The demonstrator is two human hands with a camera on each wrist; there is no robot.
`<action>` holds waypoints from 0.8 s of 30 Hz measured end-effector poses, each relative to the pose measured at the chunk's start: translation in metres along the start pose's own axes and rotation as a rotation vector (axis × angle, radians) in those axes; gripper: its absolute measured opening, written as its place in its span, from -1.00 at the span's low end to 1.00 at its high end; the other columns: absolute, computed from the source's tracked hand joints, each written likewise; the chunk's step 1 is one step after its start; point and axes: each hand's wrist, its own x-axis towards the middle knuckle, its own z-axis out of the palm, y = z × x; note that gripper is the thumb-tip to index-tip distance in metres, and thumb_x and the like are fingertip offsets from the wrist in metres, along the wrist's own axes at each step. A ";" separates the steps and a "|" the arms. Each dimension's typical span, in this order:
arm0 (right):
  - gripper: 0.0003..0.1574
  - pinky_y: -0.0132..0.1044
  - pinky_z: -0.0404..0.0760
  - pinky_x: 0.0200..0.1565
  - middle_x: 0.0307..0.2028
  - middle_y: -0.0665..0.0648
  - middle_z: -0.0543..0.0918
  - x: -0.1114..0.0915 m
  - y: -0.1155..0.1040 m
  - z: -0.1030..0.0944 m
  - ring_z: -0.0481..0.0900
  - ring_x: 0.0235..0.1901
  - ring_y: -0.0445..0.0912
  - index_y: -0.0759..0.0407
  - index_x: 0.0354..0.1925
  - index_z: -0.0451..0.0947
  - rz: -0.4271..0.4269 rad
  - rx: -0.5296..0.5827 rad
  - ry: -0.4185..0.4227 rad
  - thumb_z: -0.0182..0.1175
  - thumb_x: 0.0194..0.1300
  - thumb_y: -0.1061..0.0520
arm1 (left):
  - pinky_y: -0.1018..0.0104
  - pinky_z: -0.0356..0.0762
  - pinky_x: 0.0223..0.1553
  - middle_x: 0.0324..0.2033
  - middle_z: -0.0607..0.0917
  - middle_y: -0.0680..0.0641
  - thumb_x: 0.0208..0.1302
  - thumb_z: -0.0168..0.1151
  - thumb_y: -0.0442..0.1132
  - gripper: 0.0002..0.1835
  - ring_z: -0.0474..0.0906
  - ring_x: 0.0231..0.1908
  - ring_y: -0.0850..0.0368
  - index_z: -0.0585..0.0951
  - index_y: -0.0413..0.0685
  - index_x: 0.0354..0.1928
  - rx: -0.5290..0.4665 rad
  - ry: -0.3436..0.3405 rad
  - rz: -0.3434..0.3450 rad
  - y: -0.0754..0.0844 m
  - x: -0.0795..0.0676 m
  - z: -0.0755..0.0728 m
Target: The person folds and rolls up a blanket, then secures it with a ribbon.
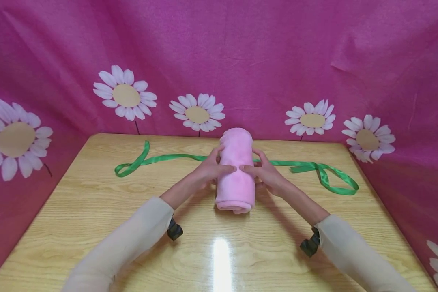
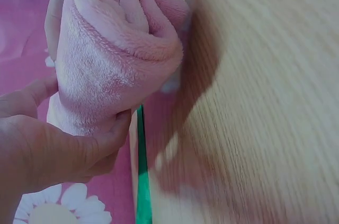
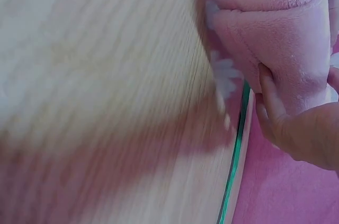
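A rolled pink fleece towel or small blanket (image 1: 235, 186), its spiral end facing me, appears held just above the table. From the left, my left hand (image 1: 211, 167) grips it, thumb on top and fingers curled round the side. My right hand (image 1: 269, 172) holds the opposite side in the same way, and the two thumbs almost meet. Behind and below the roll, a green ribbon (image 1: 171, 156) stretches across the table, with a loop at each end; the roll hides its middle. Both wrist views show fingers pressed into the soft roll (image 2: 100, 75), (image 3: 286, 38).
The wooden table (image 1: 106, 219) has a glare spot near its front. A magenta cloth (image 1: 255, 61) with white daisies hangs at the back and both sides. Dark wrist-worn devices sit under the left sleeve (image 1: 131, 231) and the right sleeve (image 1: 354, 247).
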 end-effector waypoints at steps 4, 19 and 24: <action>0.03 -0.11 0.67 -0.25 0.23 0.35 0.32 0.009 -0.002 -0.003 0.60 -0.17 0.01 -0.08 0.53 -0.16 -0.002 0.006 0.004 0.25 0.36 0.05 | -0.02 0.58 -0.15 0.35 0.22 -0.18 0.26 0.36 -0.25 -0.04 0.39 0.16 -0.16 0.00 0.21 0.57 -0.038 0.013 0.006 0.001 0.008 -0.002; -0.01 -0.10 0.68 -0.23 0.18 0.31 0.39 0.030 0.000 -0.012 0.66 -0.24 -0.02 -0.11 0.54 -0.13 -0.032 0.041 0.007 0.23 0.38 0.07 | 0.05 0.53 0.00 0.44 0.19 -0.12 0.19 0.40 -0.34 0.06 0.28 0.29 -0.08 -0.04 0.22 0.59 -0.052 0.024 0.064 -0.006 0.027 -0.004; -0.03 -0.13 0.68 -0.26 0.15 0.28 0.44 0.035 0.003 -0.013 0.70 -0.31 -0.03 -0.12 0.52 -0.12 -0.035 0.061 0.007 0.22 0.39 0.08 | 0.04 0.48 0.09 0.44 0.17 -0.14 0.18 0.41 -0.38 0.07 0.24 0.32 -0.08 -0.04 0.15 0.59 -0.062 0.021 0.082 -0.007 0.028 -0.004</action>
